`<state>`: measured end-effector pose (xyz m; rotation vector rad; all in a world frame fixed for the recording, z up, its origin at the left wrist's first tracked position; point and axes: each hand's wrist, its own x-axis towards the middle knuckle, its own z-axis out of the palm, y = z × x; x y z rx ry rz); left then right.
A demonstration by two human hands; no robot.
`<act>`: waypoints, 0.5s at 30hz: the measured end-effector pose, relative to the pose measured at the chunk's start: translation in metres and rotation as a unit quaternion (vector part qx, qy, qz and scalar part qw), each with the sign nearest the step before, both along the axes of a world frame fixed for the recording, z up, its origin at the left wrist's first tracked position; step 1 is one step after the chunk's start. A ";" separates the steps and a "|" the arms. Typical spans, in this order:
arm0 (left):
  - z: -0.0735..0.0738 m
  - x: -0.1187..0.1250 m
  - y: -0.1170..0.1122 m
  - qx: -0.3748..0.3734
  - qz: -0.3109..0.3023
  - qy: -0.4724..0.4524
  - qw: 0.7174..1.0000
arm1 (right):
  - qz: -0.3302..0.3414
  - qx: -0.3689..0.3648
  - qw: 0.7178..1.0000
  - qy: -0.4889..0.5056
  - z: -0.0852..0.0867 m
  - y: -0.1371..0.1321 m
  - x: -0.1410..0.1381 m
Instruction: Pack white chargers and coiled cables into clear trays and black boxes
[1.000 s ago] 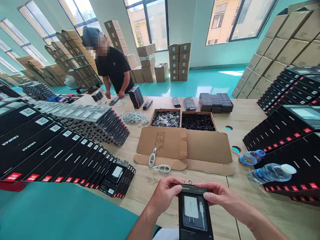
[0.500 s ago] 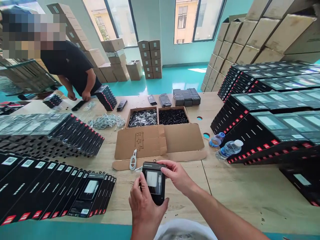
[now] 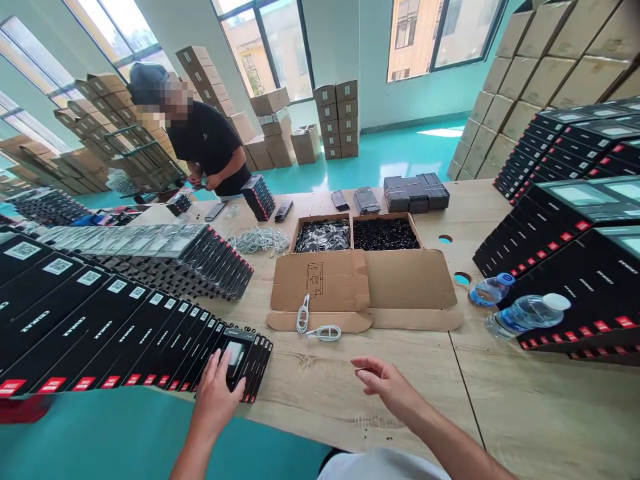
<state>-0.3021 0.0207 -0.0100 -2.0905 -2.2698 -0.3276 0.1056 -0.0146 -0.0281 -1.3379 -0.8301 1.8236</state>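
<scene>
My left hand is at the near end of a long row of black retail boxes on the left. Its fingers and thumb are around the lower part of a charger box with a clear window, which leans against the row. The palm hides part of that box. My right hand hovers over the bare wood in front of me, fingers loosely apart, holding nothing. Beyond it lie two coiled white cables, one cable on a flattened carton and another cable at its front edge.
Open trays of small dark parts stand behind the carton, beside a heap of white cables. Two water bottles lean by stacked black boxes on the right. A co-worker stands at the far left.
My view has turned left. My left hand has moved left to the row with the charger box; my right hand has let go of it. A second coiled cable now shows fully.
</scene>
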 end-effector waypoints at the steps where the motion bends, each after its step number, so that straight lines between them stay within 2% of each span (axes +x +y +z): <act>1: -0.003 -0.002 -0.001 0.005 -0.008 0.000 1.000 | -0.003 -0.006 1.000 -0.005 -0.003 -0.002 0.002; 8: -0.018 0.000 0.002 0.055 -0.029 0.003 0.998 | -0.010 -0.043 0.999 -0.015 -0.011 -0.016 0.010; 12: -0.009 -0.013 0.003 0.072 -0.014 0.015 0.997 | -0.028 -0.050 0.998 -0.007 -0.025 -0.017 0.022; 14: -0.006 -0.001 0.002 0.077 -0.009 0.003 0.997 | -0.053 -0.057 0.997 -0.006 -0.030 -0.019 0.029; 15: -0.008 0.017 0.001 0.075 -0.014 -0.015 0.997 | -0.070 -0.060 0.996 -0.005 -0.029 -0.023 0.033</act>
